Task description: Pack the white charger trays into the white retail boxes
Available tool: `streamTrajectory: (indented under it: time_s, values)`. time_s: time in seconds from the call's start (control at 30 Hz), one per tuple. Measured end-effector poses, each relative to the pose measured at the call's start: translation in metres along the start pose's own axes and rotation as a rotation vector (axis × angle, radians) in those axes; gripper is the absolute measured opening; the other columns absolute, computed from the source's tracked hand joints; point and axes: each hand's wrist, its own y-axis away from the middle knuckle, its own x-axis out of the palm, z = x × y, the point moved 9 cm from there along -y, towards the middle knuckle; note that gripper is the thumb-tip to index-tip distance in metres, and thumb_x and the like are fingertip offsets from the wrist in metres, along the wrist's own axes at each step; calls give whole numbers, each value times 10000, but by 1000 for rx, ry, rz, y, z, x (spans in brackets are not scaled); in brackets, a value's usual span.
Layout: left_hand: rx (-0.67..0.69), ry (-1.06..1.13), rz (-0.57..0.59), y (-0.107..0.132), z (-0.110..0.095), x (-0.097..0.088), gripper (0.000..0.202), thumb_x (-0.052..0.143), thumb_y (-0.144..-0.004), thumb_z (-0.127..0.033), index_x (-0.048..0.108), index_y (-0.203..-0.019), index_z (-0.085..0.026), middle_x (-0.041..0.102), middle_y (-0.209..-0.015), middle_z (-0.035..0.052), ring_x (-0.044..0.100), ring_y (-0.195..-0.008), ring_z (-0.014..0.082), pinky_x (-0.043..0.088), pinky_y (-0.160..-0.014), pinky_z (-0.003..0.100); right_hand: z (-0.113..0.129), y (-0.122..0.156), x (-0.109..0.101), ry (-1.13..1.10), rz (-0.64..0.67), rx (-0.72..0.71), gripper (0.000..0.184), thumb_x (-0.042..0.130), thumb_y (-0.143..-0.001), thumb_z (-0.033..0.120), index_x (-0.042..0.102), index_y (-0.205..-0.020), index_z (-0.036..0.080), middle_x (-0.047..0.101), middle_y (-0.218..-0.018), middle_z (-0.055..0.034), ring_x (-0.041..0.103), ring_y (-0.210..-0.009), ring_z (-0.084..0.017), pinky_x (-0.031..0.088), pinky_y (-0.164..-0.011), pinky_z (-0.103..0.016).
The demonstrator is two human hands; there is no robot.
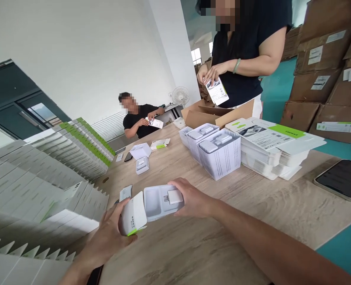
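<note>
Wood table [199, 245]; box stacks [29, 190] at L, cut off by frame edge. L hand [108, 237] grips white sleeve [133, 217], fingertips partly hidden behind it. R hand [194, 202] clasps tray [154, 206] w/ charger [174, 196] just above tabletop; tray's L end hidden by sleeve.

The left hand [107, 237] is covering the near side of the white carton [133, 215], its wrist running off the bottom edge. The right hand [193, 200] is hiding the far end of the tray [156, 204]. The right edge is cutting off the phone [343, 180]. Print on the flat cartons [270, 136] is showing too small to read.
</note>
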Motion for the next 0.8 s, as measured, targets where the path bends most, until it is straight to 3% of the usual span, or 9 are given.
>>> streamTrajectory:
  time_s: [0.1,0.23,0.3,0.37,0.47,0.53,0.6,0.7,0.8]
  values:
    - [-4,-146,54,-9,-14,1,870,696,-625,-329,347,-1421,-275,424,-1466,87,302,-1385,365,274,-1133,531,1,0,4,58,18,-15,875,859,-568,245,460,-1346,213,497,-1270,-87,428,-1211,-267,420,-1022,-395]
    - [94,-183,88,-19,-50,2,830,691,-584,-268,430,-1372,-257,514,-1357,90,369,-1314,363,215,-1130,549,-2,0,14,40,28,-9,955,888,-538,258,447,-1383,204,480,-1330,-118,409,-1263,-294,386,-1065,-427]
    - [124,-149,117,-24,-65,8,815,709,-556,-247,480,-1339,-255,546,-1316,86,382,-1306,370,186,-1136,563,-6,0,20,-98,34,18,1089,907,-546,337,338,-1471,238,431,-1418,-135,413,-1298,-306,377,-1076,-443]
    - [126,-97,158,-30,-73,16,834,732,-562,-265,470,-1353,-275,546,-1335,75,422,-1293,357,262,-1119,534,-6,-1,21,-352,2,17,1068,833,-673,475,211,-1520,288,373,-1491,-140,434,-1319,-293,420,-1038,-432]
    - [79,196,242,-38,-77,30,902,752,-605,-304,384,-1428,-281,499,-1434,77,470,-1295,322,388,-1067,441,-5,-1,3,-607,-172,-42,668,544,-915,565,288,-1479,313,341,-1533,-118,412,-1372,-245,456,-1005,-404]
    - [78,490,325,-40,-83,38,915,768,-625,-317,367,-1447,-282,489,-1460,64,459,-1322,303,381,-1084,407,1,0,-9,-496,-255,-88,457,444,-974,534,489,-1360,293,360,-1533,-92,359,-1409,-229,390,-1082,-430]
    - [146,698,420,-39,-95,42,894,795,-620,-339,415,-1428,-284,514,-1443,44,458,-1319,301,356,-1104,404,12,1,-10,-290,-236,-149,398,420,-992,494,620,-1250,267,366,-1538,-77,289,-1442,-230,282,-1159,-453]
    - [232,851,494,-36,-105,45,804,812,-623,-406,529,-1357,-242,602,-1351,60,491,-1277,335,371,-1085,441,23,3,-2,-145,-158,-201,408,437,-988,474,639,-1268,257,265,-1595,-60,150,-1489,-251,178,-1199,-473]
    - [164,980,453,-34,-94,55,795,785,-601,-609,625,-1258,-190,674,-1242,111,537,-1228,382,426,-1036,484,14,3,6,-256,-111,-145,446,517,-957,470,544,-1369,303,228,-1609,-54,217,-1468,-273,272,-1157,-473]
